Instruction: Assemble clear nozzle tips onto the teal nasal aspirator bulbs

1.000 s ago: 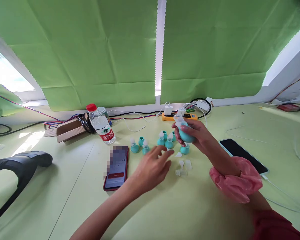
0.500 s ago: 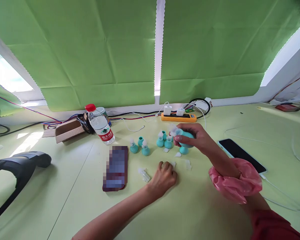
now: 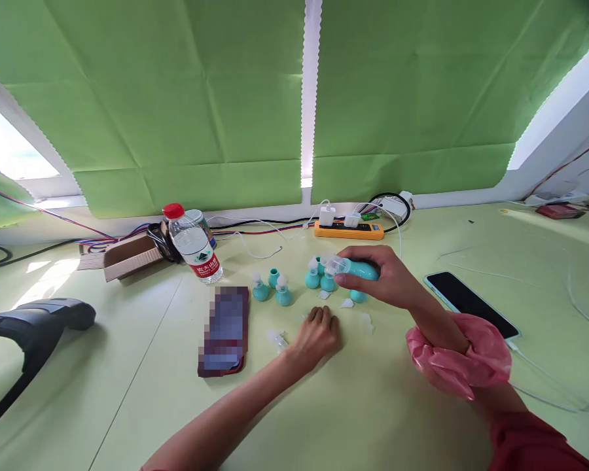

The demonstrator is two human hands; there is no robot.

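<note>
My right hand (image 3: 385, 275) is closed around a teal squeeze bulb (image 3: 363, 269) with a clear plastic tip (image 3: 334, 264) pointing left. My left hand (image 3: 318, 335) lies on the table, fingers curled down and close together; whatever is under the fingertips is hidden. Beyond it stand several small teal bulbs, among them one with a pale tip (image 3: 283, 296) and one with an open neck (image 3: 273, 277). Another teal bulb (image 3: 358, 296) is just below the held one. Clear film scraps (image 3: 366, 323) lie close by. A clear plastic piece (image 3: 277, 340) is left of my left hand.
A phone with a dark red case (image 3: 245, 327) and a water bottle (image 3: 196, 248) are to the left. Behind the bulbs is an orange power strip (image 3: 348, 230). A charging phone (image 3: 471, 304) lies right, a cardboard box (image 3: 132, 258) and black curved object (image 3: 34, 327) far left.
My right hand has tilted the bulb flatter, so its tip shows more plainly. My left hand has slid slightly left and farther from me. The whole view has shifted a little.
</note>
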